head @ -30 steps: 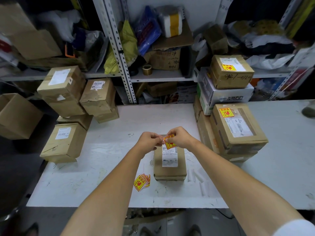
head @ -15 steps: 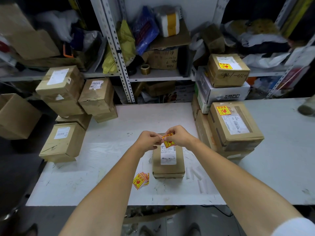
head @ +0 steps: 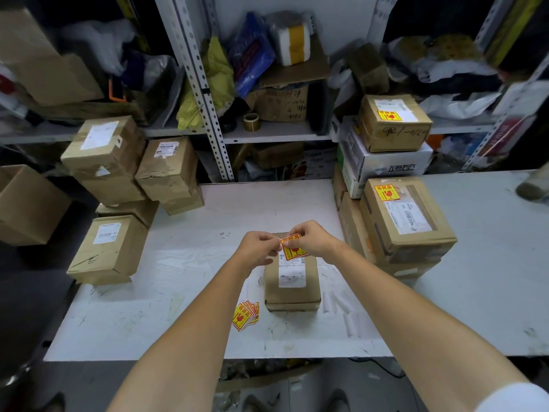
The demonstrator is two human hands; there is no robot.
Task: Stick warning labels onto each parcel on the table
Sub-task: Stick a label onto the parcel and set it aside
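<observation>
Labelled so far: two brown cardboard parcels right of the centre parcel [head: 292, 281], each bearing a yellow-and-red sticker. Unlabelled: the taped, creased stack of boxes [head: 108, 248] to its left. Left hand [head: 258, 246] and right hand [head: 312, 237] both pinched on one glossy square warning label [head: 293, 248], held above the centre parcel's far end. Spare labels [head: 245, 316] fanned just left of it.
</observation>
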